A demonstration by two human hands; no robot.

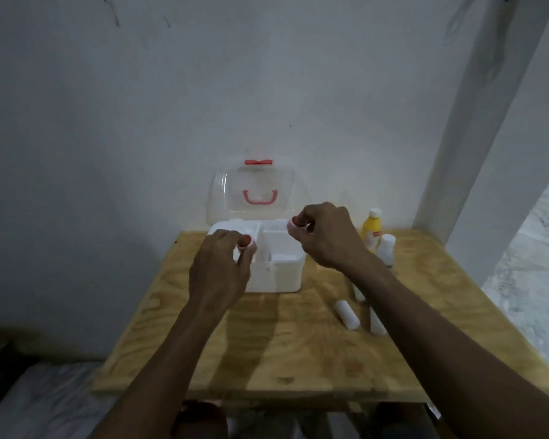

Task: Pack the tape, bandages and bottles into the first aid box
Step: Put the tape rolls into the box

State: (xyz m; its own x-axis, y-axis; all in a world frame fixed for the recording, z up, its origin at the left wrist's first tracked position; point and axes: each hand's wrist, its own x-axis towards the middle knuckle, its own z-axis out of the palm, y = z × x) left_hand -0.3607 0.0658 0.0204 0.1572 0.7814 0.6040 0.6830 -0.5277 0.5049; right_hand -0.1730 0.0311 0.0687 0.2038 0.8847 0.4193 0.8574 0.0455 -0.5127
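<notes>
The white first aid box (286,274) stands open at the back of the wooden table, its clear lid (251,188) with a red handle upright against the wall. My left hand (219,270) holds a small tape roll (244,243) with a red core over the box's left compartment. Over the right compartment, my right hand (324,236) grips a second tape roll (293,224) of the same kind. Rolled white bandages (347,315) lie on the table to the right of the box. A yellow bottle (372,229) and a white bottle (386,248) stand behind my right wrist.
The wooden table (267,350) is small, with its front edge near my body. A white wall stands close behind the box, and a white post (476,153) rises at the right. The floor shows on both sides.
</notes>
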